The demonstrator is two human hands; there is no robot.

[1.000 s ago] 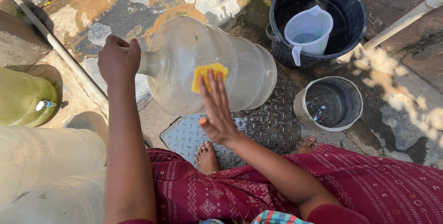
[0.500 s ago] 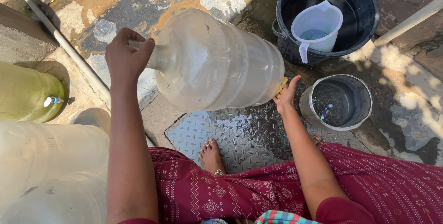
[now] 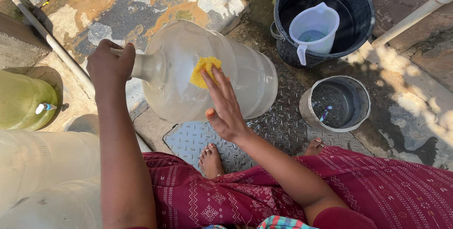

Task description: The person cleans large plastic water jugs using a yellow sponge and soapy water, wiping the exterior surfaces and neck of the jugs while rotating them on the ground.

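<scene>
A big clear plastic water jug (image 3: 245, 75) lies on its side over a metal tread plate (image 3: 278, 125). My left hand (image 3: 109, 64) is closed around the jug's neck at its left end. My right hand (image 3: 224, 104) lies flat on the jug's upper side, fingers spread, pressing a yellow sponge (image 3: 203, 71) against it. My bare feet (image 3: 211, 159) rest on the plate below the jug, beside my dark red patterned skirt (image 3: 283, 196).
A black bucket (image 3: 356, 26) holding water and a white plastic pitcher (image 3: 314, 28) stands at the back right. A smaller grey pail (image 3: 336, 104) sits in front of it. A greenish jug (image 3: 23, 101) and more clear jugs (image 3: 42, 172) lie at left. A white pipe (image 3: 56, 49) crosses the ground.
My right hand has come back up from the jug's far right end onto its upper side with the yellow sponge under it. My left hand keeps hold of the neck.
</scene>
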